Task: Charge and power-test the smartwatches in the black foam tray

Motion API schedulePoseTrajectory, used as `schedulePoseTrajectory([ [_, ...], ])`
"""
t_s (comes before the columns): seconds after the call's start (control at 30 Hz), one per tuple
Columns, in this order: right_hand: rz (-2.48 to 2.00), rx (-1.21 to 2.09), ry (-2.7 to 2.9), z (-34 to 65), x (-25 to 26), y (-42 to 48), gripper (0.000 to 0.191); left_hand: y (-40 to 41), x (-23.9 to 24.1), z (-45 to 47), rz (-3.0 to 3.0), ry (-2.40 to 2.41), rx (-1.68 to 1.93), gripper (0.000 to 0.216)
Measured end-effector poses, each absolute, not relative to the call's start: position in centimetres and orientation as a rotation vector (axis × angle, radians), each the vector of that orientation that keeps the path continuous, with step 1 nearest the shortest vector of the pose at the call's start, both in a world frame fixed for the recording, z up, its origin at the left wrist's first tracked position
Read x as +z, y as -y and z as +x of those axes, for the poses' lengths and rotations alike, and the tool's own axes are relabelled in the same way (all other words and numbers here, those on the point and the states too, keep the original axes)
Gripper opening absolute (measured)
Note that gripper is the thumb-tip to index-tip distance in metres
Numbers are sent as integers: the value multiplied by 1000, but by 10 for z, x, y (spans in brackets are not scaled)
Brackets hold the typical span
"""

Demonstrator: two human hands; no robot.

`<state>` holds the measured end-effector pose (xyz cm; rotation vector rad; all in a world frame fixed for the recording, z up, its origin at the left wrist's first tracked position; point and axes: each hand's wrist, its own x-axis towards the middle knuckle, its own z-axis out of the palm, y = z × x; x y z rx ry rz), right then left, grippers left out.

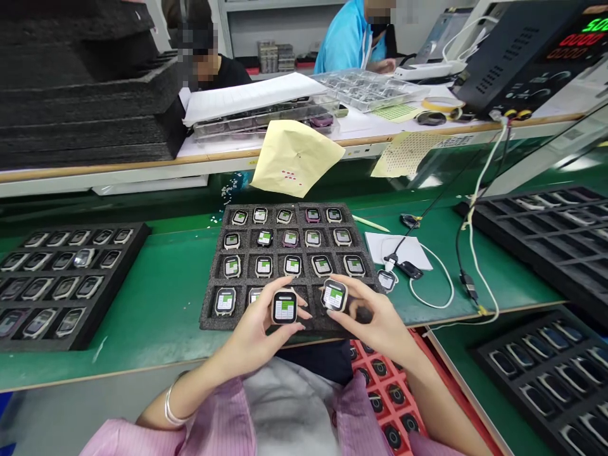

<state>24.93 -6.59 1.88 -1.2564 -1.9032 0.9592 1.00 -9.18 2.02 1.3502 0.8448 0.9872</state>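
Observation:
My left hand [267, 320] is closed around a square smartwatch [285, 308] without a strap, its lit screen showing green and white blocks. A second smartwatch [334, 295] of the same kind is pinched between the thumb and fingers of my right hand [368, 313], slightly tilted. Both watches are above the front row of a black foam tray [216, 266]. Similar watch bodies with lit screens lie in the tray's compartments. My hands and the watches partly hide its front row.
Foam trays of watches stand left [107, 297] and right [484, 345]. Near the centre tray lie a white cable [453, 291], paper [418, 244] and a pen [370, 223]. A power supply [517, 63] stands on the shelf. A red tray [387, 418] is below the table edge. Two people sit opposite.

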Motion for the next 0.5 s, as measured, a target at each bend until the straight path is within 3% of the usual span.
schedulePoseTrajectory([
  [0.17,-1254,501,2347,259,14,53,43,68,12,18,2144,-1169,774,46],
  [0.27,-1291,433,2480,272,18,52,50,58,15,17,2451,-1216,576,59],
  [0.37,-1378,405,2384,297,17,45,54,56,16,-12,2491,-1369,561,91],
  [0.5,-1628,439,1937,331,-11,23,59,63,-5,-73,2063,-2081,758,80],
])
